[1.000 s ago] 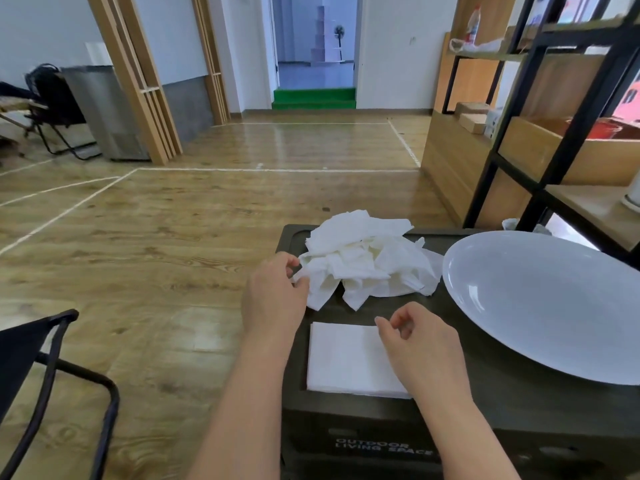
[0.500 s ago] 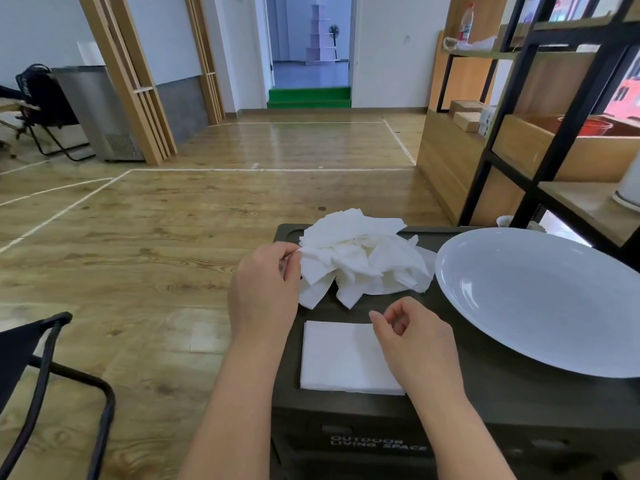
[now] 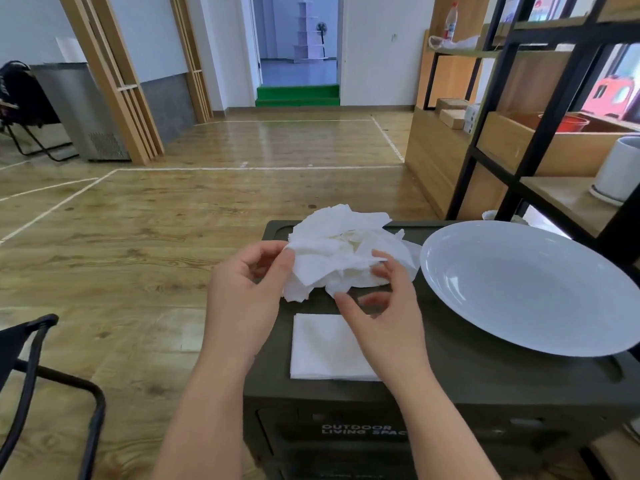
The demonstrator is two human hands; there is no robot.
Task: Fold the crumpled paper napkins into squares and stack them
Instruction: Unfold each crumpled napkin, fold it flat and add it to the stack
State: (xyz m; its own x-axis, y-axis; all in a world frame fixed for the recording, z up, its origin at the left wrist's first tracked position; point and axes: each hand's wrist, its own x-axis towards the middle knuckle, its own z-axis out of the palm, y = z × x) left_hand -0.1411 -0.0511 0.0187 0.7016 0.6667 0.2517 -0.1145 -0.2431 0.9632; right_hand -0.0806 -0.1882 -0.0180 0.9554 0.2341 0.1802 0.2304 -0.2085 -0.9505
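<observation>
A heap of crumpled white paper napkins (image 3: 343, 247) lies at the back of a dark box top (image 3: 485, 379). My left hand (image 3: 246, 292) pinches the left edge of one crumpled napkin between thumb and fingers and holds it slightly off the heap. My right hand (image 3: 384, 306) reaches into the heap's right underside, fingers spread and touching the paper; I cannot tell whether it grips any. A folded white square napkin (image 3: 322, 348) lies flat near the box's front edge, partly under my right wrist.
A large white plate (image 3: 526, 289) fills the right side of the box top. A black and wood shelf unit (image 3: 540, 140) stands to the right. A black chair frame (image 3: 38, 362) is at lower left, over wooden floor.
My left hand has lifted the napkin's edge up and toward me. My right hand has left the folded square and moved forward into the crumpled heap.
</observation>
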